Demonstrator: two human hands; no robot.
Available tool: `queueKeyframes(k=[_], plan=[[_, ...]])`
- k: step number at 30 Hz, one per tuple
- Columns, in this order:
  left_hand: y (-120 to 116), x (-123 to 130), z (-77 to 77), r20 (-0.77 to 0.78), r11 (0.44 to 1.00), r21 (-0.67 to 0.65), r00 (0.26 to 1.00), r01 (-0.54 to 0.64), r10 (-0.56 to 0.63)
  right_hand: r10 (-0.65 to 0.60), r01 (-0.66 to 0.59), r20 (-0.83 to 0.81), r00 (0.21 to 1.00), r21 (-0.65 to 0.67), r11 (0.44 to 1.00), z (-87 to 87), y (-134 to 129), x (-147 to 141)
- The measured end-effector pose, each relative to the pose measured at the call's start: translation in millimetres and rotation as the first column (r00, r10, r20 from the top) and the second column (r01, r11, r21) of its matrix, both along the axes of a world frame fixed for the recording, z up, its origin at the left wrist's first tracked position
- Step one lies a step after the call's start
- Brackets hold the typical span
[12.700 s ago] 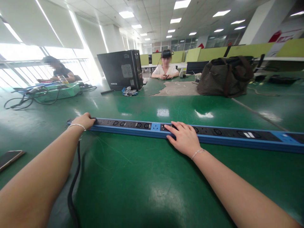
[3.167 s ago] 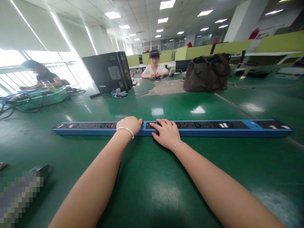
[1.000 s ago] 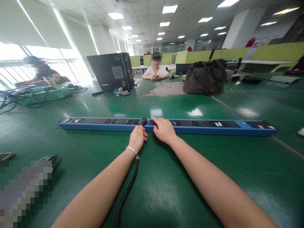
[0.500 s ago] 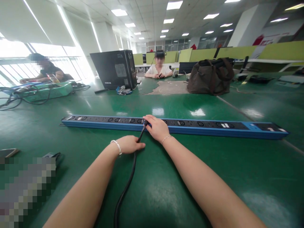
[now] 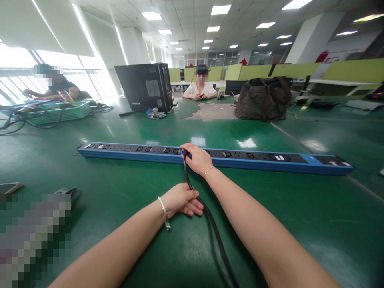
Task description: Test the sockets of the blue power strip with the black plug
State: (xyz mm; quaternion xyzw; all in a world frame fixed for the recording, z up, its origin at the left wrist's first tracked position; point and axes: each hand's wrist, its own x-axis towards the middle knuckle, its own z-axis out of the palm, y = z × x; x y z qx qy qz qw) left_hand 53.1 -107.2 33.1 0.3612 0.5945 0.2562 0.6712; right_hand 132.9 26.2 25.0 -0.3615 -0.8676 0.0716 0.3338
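A long blue power strip point(image 5: 144, 155) with a black socket face lies crosswise on the green table. My right hand point(image 5: 196, 158) is closed around the black plug point(image 5: 185, 152) at the end of a cable, holding it at a socket near the strip's middle; whether the plug is fully seated is hidden by the fingers. Closer to me, my left hand point(image 5: 184, 200) has the black power cable point(image 5: 214, 224) between its thumb and fingers, a short way below the plug. From there the cable curves down to the right, toward the bottom edge of the view.
A black computer case point(image 5: 144, 88), gloves point(image 5: 156, 114) and a brown bag point(image 5: 262, 98) stand beyond the strip. At the left is a green basket point(image 5: 64, 114) with cables. One person point(image 5: 200, 86) sits opposite, another point(image 5: 58, 86) at far left. A blurred-out object point(image 5: 33, 236) lies near left.
My left hand has moved right and toward me, swinging the cable from the left side to the right. My right hand stays on the plug at the strip.
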Motion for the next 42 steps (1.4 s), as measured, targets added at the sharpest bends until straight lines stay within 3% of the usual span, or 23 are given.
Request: queueKeyframes(k=[3,5,7,9,12,14,15,17,19,21,24,27,31,34,42], plan=[[-1.8,30.4,-2.1,0.057,0.968,0.091,0.972,-0.232,0.228,0.012,-0.012,-0.013,1.000,-0.002,1.000,1.2,3.2,-0.5],[1.0,37.6,-4.4,0.096,0.957,0.092,0.959,-0.275,0.266,0.018,-0.018,-0.011,1.000,-0.007,1.000,1.9,4.6,-0.2],[6.3,31.8,-5.6,0.088,0.987,0.063,0.986,-0.148,0.143,0.021,-0.021,-0.005,1.000,-0.005,1.000,2.0,4.3,0.3],[12.6,15.5,-3.9,-0.009,0.995,0.017,0.995,0.100,-0.100,0.011,-0.011,-0.002,1.000,0.015,1.000,1.1,2.4,0.2],[22.2,-17.2,5.4,-0.243,0.931,-0.028,0.901,0.364,-0.360,-0.040,0.041,-0.005,0.999,0.067,0.997,-2.2,-0.8,-2.1],[30.1,-38.7,15.3,-0.395,0.897,-0.011,0.823,0.441,-0.409,-0.076,0.077,-0.006,0.997,0.090,0.993,-4.7,-1.6,-4.6],[35.3,-48.7,20.4,-0.512,0.902,0.048,0.786,0.428,-0.346,-0.088,0.088,-0.006,0.996,0.097,0.991,-5.8,-1.5,-6.0],[48.7,-66.9,28.6,-0.737,0.869,0.354,0.676,0.345,0.032,-0.096,0.095,-0.003,0.995,0.102,0.990,-6.8,-0.9,-8.0],[65.0,-81.3,31.1,-0.767,0.734,0.599,0.491,0.319,0.412,-0.095,0.094,0.003,0.995,0.099,0.991,-6.3,-0.2,-8.9],[81.6,-90.4,26.4,-0.728,0.621,0.686,0.371,0.380,0.577,-0.094,0.092,0.011,0.996,0.086,0.992,-4.6,0.8,-8.6],[100.9,-93.4,10.5,-0.752,0.524,0.645,0.340,0.557,0.564,-0.078,0.077,0.019,0.997,0.052,0.996,-1.5,3.1,-7.1],[109.8,-90.3,-4.5,-0.835,0.544,0.536,0.309,0.646,0.456,-0.057,0.056,0.027,0.998,0.023,0.998,0.2,5.4,-6.6],[110.1,-90.5,-11.7,-0.869,0.537,0.479,0.287,0.695,0.404,-0.076,0.075,0.038,0.996,0.035,0.997,-0.4,5.1,-7.7],[107.9,-92.3,-11.4,-0.870,0.508,0.467,0.272,0.724,0.411,-0.068,0.065,0.058,0.996,0.056,0.996,-1.3,3.3,-7.3],[104.1,-87.8,-13.2,-0.851,0.496,0.476,0.238,0.726,0.468,-0.102,0.098,0.050,0.994,0.072,0.993,-2.1,2.1,-7.9]])
